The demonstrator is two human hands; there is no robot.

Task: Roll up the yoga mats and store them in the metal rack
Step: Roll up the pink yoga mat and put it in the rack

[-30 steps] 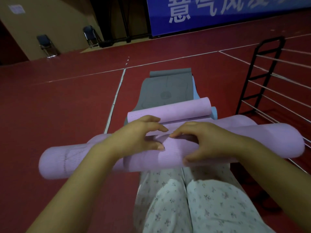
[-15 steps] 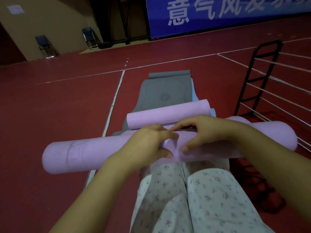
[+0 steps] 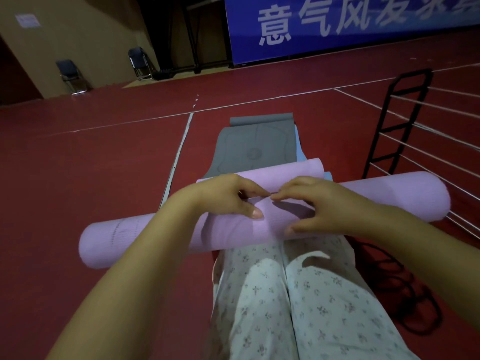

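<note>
Roll raised off the lap, both hands now working a strap at its middle.

The rack (image 3: 405, 126) stands at two o'clock, not yet loaded; grey mat (image 3: 255, 146) lies flat at twelve, another roll (image 3: 285, 170) just behind. Since a second ago the mat roll (image 3: 228, 229) has lifted and shifted right across the knees. Left hand (image 3: 223, 196) and right hand (image 3: 319, 206) pinch something thin on top, fingers (image 3: 255, 213) clamped, thumbs in front.

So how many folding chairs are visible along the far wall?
2. One folding chair stands at far left by the tan wall; the other is to its right, near the dark stand legs. More could be hidden out of frame.
</note>
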